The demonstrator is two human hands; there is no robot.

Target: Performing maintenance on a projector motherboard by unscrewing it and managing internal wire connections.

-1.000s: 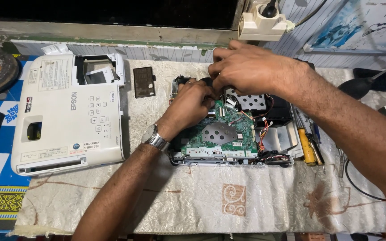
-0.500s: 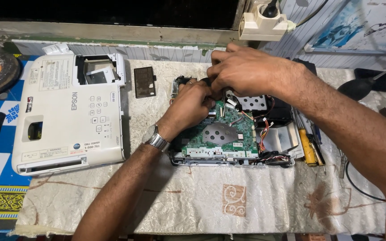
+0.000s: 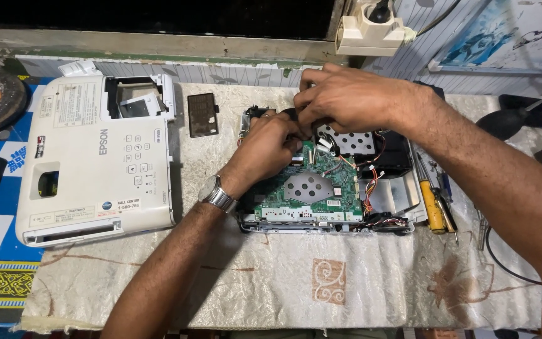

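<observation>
Little has moved since the earlier frames: left hand and right hand stay bunched at the far edge of the green circuit board in the opened projector chassis on the cloth-covered surface. Fingers curled, pinching something small; best worked gently, steadying the board. Held part hidden by knuckles; white top cover lies well left.

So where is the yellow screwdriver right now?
In the head view, the yellow-handled screwdriver lies on the cloth at the right, just beside the opened projector's green circuit board and under the person's right forearm, next to other small tools.
</observation>
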